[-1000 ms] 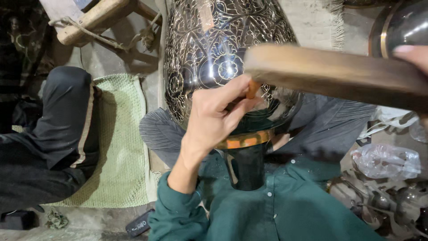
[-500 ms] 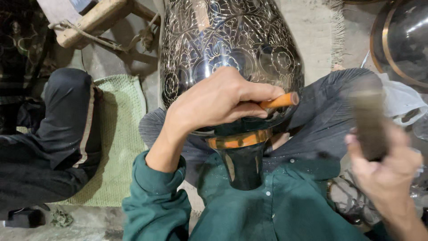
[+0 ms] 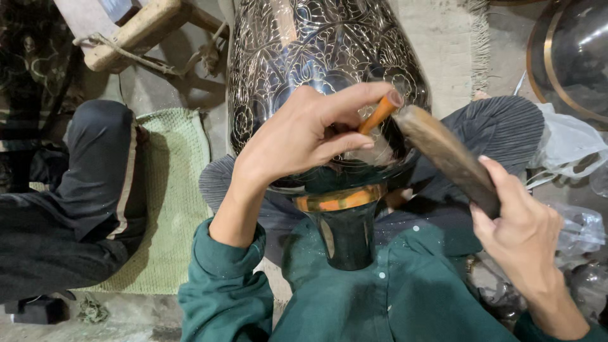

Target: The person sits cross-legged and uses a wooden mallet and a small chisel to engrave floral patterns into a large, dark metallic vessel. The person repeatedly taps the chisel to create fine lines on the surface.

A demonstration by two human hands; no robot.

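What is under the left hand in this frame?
Under the left hand lies the engraved black metal vase, resting on the person's lap. The fingers pinch an orange chisel against it. The chisel's tip and the engraving beneath the palm are covered.

Green mat (image 3: 174, 190), wooden stool (image 3: 136, 31), plastic bags (image 3: 567, 142).

The big engraved metal vase (image 3: 316, 82) fills the middle of the frame and blocks any straight path across; the left hand (image 3: 297, 136) lies against its belly, the right hand (image 3: 519, 228) sits off at lower right with a wooden mallet (image 3: 443, 155) slanting into the gap between; at left another person's dark-trousered leg (image 3: 82, 202) closes that side; a strip of green mat (image 3: 177, 190) beside the vase lies open; upper right, a dark metal bowl (image 3: 570, 57) and plastic bags (image 3: 563, 145) crowd the floor.
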